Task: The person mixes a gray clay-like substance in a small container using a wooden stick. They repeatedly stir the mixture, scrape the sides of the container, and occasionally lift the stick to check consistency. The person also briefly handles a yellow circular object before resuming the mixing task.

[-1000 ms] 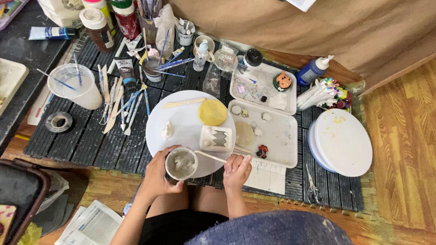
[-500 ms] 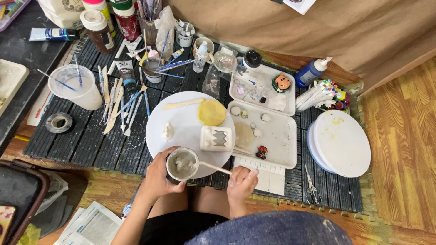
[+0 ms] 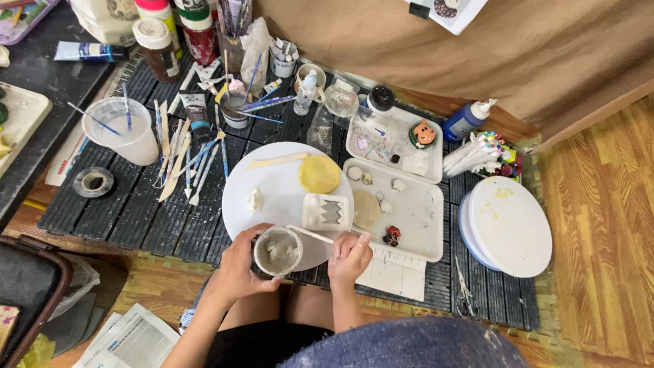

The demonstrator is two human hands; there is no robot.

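Left hand (image 3: pixel 240 267) wraps fingers round small cup (image 3: pixel 278 251) of grey slip at round white board's (image 3: pixel 272 178) near edge; right hand (image 3: pixel 349 255) pinches stick (image 3: pixel 310 234) dipping in; clay cut-out (image 3: pixel 325 212) appears uncoated.

A small cup (image 3: pixel 278 251) of matt grey slip sits by a smooth, glossy white round board (image 3: pixel 272 187); beyond the board, a rough yellow sponge (image 3: pixel 319 174), a clear plastic tub (image 3: pixel 122 129) and black slatted mats (image 3: pixel 136 211).
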